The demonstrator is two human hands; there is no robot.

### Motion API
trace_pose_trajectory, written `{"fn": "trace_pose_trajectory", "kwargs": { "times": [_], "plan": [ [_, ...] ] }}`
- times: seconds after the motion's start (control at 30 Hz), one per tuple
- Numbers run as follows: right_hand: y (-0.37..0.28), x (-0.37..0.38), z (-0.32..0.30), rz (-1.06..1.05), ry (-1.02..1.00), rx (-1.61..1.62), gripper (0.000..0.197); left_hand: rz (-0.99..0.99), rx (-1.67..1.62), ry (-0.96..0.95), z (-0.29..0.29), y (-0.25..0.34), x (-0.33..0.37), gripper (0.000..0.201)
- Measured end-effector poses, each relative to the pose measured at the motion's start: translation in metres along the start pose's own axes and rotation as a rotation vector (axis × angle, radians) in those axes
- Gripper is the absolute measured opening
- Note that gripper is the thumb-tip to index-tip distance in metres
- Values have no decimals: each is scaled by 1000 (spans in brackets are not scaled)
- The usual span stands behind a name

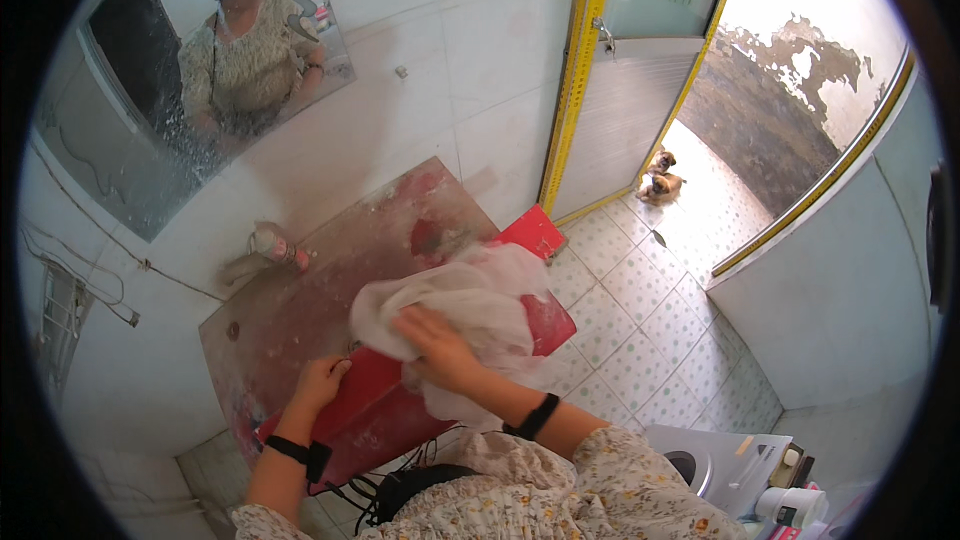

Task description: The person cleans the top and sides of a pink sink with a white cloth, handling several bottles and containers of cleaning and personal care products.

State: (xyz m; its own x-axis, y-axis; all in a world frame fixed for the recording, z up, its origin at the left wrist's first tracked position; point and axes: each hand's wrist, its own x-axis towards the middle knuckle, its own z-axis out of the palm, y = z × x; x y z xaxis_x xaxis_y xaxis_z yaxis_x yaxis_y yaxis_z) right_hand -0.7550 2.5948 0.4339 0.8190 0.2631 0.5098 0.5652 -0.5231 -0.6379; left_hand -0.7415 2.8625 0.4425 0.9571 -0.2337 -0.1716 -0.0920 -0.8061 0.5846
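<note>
A thin, whitish, see-through sheet (480,300) lies bunched over the right part of a dusty dark red table (340,250); whether it is plastic or cloth I cannot tell. My right hand (435,340) is closed on its near left part, fingers pressed into the folds and slightly blurred. My left hand (322,380) is at the table's near side, over a brighter red flat piece (365,415). Its fingers are curled, thumb against forefinger, and what they hold, if anything, is hidden. Each wrist wears a black band.
A pinkish jar (285,248) stands by the wall. A red box-like piece (533,232) is at the table's far right corner. Beyond the open door (640,90), two puppies (660,187) are on the tiled floor (640,330). A washing machine (725,465) stands at the lower right; a mirror hangs upper left.
</note>
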Motion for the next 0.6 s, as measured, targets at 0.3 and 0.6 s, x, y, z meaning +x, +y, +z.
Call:
{"fn": "trace_pose_trajectory", "kwargs": {
  "times": [0.3,0.6],
  "plan": [
    [109,9,-34,335,-212,-382,50,89,113,153,8,19,-8,27],
    [201,-8,-124,567,29,-646,54,83,80,180,24,16,-9,30]
  ]
}}
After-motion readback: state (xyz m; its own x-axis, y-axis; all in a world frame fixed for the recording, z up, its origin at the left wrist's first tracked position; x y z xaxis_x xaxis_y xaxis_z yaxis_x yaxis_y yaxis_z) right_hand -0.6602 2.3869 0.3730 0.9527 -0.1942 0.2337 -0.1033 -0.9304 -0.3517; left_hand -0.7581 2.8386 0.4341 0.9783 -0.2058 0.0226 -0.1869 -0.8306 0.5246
